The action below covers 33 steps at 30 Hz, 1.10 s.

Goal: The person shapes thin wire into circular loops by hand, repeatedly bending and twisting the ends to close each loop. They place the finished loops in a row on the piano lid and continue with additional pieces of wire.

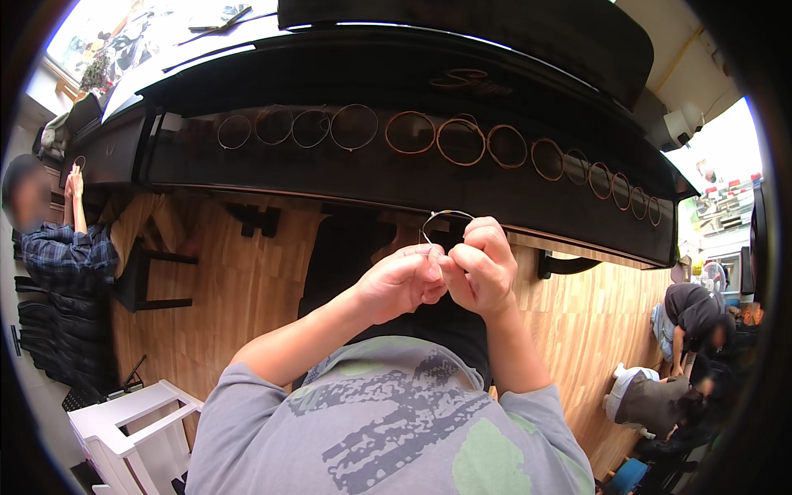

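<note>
Both of my hands meet in front of my chest, above my lap. Between them is a thin coiled wire string (450,213), silvery, with its loop standing up above my fingers. My left hand (398,283) pinches the wire at the loop's lower left, and a loose end pokes up there. The fingers of my right hand (483,266) are curled closed on the right side of the same loop. Beyond my hands, several coiled strings lie in a row on a long black piano-like case (330,177): silvery coils (354,149) at the left, copper-coloured coils (461,164) from the middle to the right.
A person in a plaid shirt (70,256) at the far left holds a small coil. A dark stool (165,303) and a white wooden piece of furniture (124,445) stand left on the wood floor (239,313). Two people (652,400) bend down at the right.
</note>
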Tool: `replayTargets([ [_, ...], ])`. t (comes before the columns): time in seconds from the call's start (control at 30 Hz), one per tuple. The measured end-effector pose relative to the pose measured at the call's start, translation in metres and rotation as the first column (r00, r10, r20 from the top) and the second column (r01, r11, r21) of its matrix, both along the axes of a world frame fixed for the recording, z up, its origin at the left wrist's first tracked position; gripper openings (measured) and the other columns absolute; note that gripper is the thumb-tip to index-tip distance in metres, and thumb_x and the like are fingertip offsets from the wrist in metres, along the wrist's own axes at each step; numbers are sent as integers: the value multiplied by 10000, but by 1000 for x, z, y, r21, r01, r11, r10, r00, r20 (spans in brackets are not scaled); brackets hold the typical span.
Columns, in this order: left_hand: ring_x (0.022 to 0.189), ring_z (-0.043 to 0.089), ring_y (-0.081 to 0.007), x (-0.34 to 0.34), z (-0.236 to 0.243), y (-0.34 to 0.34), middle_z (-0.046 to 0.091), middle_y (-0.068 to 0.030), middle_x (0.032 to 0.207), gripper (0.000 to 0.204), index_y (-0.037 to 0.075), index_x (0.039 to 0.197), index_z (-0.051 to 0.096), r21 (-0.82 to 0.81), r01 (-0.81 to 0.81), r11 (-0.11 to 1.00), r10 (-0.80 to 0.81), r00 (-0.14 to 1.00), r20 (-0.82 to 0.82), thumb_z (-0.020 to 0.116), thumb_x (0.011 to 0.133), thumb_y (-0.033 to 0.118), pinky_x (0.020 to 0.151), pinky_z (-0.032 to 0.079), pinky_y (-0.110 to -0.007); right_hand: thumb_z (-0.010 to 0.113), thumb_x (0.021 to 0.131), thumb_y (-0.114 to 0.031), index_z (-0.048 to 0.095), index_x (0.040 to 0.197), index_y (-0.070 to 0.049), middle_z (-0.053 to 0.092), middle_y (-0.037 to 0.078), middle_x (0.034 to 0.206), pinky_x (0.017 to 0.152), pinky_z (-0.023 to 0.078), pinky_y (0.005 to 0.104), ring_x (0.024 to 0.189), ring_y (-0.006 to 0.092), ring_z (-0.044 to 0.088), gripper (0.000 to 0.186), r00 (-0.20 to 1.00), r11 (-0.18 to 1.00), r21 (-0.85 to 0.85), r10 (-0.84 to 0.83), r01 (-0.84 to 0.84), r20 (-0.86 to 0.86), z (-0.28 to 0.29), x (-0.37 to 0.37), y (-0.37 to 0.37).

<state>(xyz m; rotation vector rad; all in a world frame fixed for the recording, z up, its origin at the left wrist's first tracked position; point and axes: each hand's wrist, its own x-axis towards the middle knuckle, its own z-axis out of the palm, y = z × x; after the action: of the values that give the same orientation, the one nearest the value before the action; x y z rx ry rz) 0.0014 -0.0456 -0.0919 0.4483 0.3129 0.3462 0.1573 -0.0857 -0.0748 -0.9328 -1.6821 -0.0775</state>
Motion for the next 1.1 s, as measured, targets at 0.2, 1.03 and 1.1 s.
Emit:
replayTargets([
  [0.2, 680, 513, -65, 11, 9, 0, 552, 12, 758, 47, 63, 812, 554, 189, -155, 970, 145, 987, 68, 555, 859, 63, 610, 414, -197, 758, 720, -120, 575, 777, -91, 559, 88, 878, 704, 512, 386, 814, 284, 596, 193, 1000, 999, 40, -10, 11, -7, 2, -6, -6],
  [1.03, 606, 544, -177, -16, 31, 25, 573, -49, 694, 112, 39, 848, 638, 973, 79, -216, 604, 794, 70, 666, 741, 19, 545, 435, -301, 669, 738, -12, 635, 1164, -39, 589, 112, 950, 687, 503, 311, 789, 233, 601, 428, 992, 854, -511, 48, -100, -114, 32, -9, -20],
  [1.1, 599, 546, -192, -17, 33, 26, 564, -50, 682, 112, 37, 832, 633, 952, 137, -272, 622, 780, 66, 670, 727, 26, 544, 436, -306, 655, 747, 20, 644, 1145, -37, 588, 108, 943, 678, 503, 307, 784, 234, 605, 401, 993, 855, -511, 35, -88, -112, 30, -10, -19],
])
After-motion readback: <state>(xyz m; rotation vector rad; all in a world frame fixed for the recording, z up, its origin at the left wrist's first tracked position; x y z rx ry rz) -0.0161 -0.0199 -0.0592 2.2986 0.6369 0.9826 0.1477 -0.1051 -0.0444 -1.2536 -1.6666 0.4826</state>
